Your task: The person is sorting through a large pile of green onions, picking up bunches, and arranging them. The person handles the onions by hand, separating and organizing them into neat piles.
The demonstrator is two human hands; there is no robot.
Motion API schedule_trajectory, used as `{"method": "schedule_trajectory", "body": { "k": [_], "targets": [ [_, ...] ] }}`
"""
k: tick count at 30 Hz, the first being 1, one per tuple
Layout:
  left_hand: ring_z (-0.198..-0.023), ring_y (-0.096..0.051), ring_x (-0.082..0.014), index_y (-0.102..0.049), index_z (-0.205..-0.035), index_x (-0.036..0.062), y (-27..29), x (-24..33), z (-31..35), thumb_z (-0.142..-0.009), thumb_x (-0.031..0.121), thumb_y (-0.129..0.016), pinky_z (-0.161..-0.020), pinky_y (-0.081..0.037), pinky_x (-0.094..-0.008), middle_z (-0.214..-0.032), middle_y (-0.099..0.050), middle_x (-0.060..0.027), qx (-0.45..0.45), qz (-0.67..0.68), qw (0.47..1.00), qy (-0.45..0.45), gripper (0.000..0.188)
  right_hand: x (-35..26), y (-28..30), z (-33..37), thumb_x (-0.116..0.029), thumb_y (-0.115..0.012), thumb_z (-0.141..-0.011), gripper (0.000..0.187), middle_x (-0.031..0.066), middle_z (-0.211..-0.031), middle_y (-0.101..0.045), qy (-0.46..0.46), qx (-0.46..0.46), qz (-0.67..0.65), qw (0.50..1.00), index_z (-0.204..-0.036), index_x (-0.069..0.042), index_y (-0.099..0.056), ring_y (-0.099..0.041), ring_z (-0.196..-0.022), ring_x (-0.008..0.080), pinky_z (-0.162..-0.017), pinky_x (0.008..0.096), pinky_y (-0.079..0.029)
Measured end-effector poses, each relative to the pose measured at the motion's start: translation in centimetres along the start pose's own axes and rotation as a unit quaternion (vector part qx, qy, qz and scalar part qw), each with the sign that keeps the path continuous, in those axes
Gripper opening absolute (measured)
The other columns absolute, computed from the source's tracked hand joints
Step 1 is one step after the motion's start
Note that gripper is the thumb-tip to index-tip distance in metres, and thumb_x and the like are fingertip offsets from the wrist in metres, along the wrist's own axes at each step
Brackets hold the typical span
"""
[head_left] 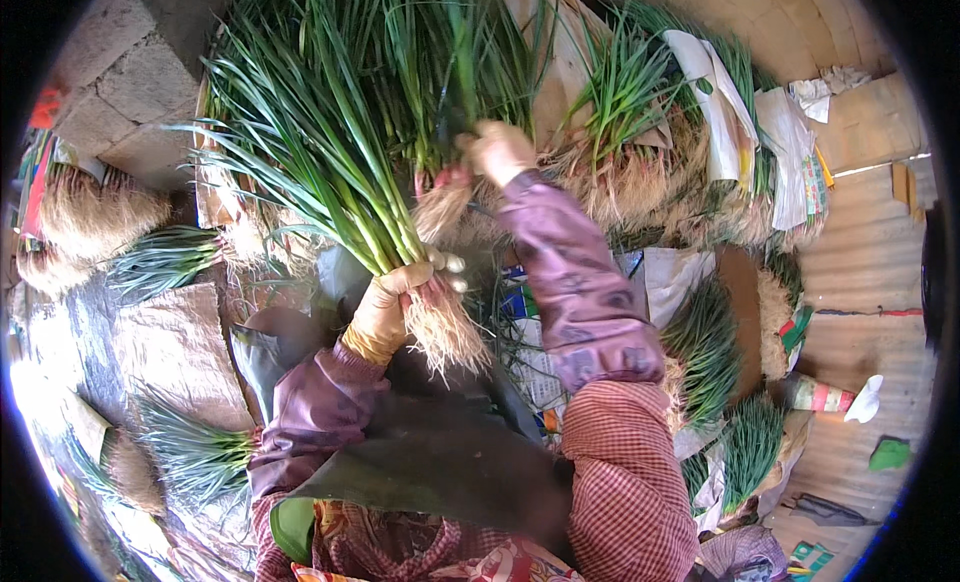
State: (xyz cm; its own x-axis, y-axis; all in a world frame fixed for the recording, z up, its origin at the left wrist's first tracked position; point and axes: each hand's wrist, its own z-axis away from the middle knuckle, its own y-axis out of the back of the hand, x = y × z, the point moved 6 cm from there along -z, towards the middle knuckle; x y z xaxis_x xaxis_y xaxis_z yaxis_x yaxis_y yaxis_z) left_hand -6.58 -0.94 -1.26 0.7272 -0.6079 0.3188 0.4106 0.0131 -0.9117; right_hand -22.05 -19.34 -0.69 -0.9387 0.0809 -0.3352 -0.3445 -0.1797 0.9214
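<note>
A bunch of spring onions [385, 217] leans up and to the left, its pale roots hanging at the lower end. Around its base my gloved left hand [395, 287] is closed. Farther ahead and to the right, my right hand [497, 152], slightly blurred, has its fingers curled at the heap. Green leaves smeared by motion run up from those fingers, and how many stalks they hold is hidden. Just below it is a smaller rooted bunch with reddish bases [440, 197]. Long green leaves from the heap of spring onions [420, 42] spread behind both hands.
More spring onions [620, 102] lie at the far right beside white wrapping sheets [705, 97]. Bundles [705, 342] stand to the right, others [190, 442] at the left near a brown sheet [180, 352]. A dark apron [440, 452] covers my lap. Corrugated sheet [860, 252] lies at the right.
</note>
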Motion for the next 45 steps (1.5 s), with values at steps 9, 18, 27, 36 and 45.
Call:
{"method": "schedule_trajectory", "body": {
  "k": [9, 18, 27, 36, 45],
  "targets": [
    [-0.087, -0.062, -0.0224, -0.06, -0.095, 0.0014, 1.0, -0.9, -1.1, -0.077, 0.013, -0.063, -0.082, -0.05, -0.0356, -0.101, -0.062, -0.0133, 0.042, -0.114, 0.992, -0.039, 0.022, 2.8, 3.4, 8.5, -0.038, -0.054, -0.089, 0.029, -0.0023, -0.052, -0.051, 0.115, 0.157, -0.019, 0.981, -0.076, -0.013, -0.06, -0.042, -0.038, 0.0109, -0.037, 0.0256, -0.036],
    [-0.066, -0.061, -0.0197, -0.059, -0.09, -0.001, 1.8, 0.2, -1.7, -0.077, 0.006, -0.062, -0.061, -0.051, -0.0304, -0.074, -0.062, -0.0087, 0.135, -0.137, 0.978, -0.086, 0.015, -3.4, -1.3, 13.3, -0.027, -0.058, -0.085, 0.02, 0.0098, -0.055, -0.054, 0.205, 0.272, -0.034, 0.94, -0.077, -0.009, -0.058, -0.055, -0.048, 0.0218, -0.046, 0.0366, -0.043],
    [-0.086, -0.056, -0.0242, -0.057, -0.098, 0.0049, 0.1, 1.3, 0.3, -0.078, 0.015, -0.061, -0.08, -0.05, -0.0397, -0.095, -0.056, -0.0122, -0.079, 0.095, 0.992, -0.032, 0.023, 6.3, -5.7, 13.7, -0.036, -0.048, -0.091, 0.036, 0.0146, -0.075, -0.061, 0.241, -0.009, 0.053, 0.969, -0.08, -0.005, -0.062, -0.059, -0.068, 0.0228, -0.062, 0.0321, -0.047],
    [-0.083, -0.058, -0.0245, -0.058, -0.096, 0.0015, 1.5, 0.4, -1.1, -0.079, 0.018, -0.061, -0.075, -0.05, -0.0387, -0.092, -0.061, -0.0129, -0.025, 0.053, 0.997, -0.058, 0.024, -4.5, -3.9, 8.8, -0.028, -0.061, -0.087, 0.033, 0.0127, -0.095, -0.065, 0.258, -0.07, -0.523, 0.809, -0.109, -0.004, -0.061, -0.061, -0.073, 0.0173, -0.063, 0.0332, -0.05],
    [-0.076, -0.053, -0.0219, -0.051, -0.094, 0.0075, -0.6, 2.1, 0.4, -0.076, 0.015, -0.061, -0.065, -0.049, -0.0347, -0.089, -0.054, -0.0121, -0.089, 0.082, 0.99, -0.068, 0.022, 7.4, -3.1, 8.2, -0.037, -0.048, -0.092, 0.035, 0.0058, -0.075, -0.064, -0.006, 0.071, -0.366, 0.928, -0.082, -0.008, -0.065, -0.058, -0.058, 0.0169, -0.048, 0.0306, -0.044]
  ]
}}
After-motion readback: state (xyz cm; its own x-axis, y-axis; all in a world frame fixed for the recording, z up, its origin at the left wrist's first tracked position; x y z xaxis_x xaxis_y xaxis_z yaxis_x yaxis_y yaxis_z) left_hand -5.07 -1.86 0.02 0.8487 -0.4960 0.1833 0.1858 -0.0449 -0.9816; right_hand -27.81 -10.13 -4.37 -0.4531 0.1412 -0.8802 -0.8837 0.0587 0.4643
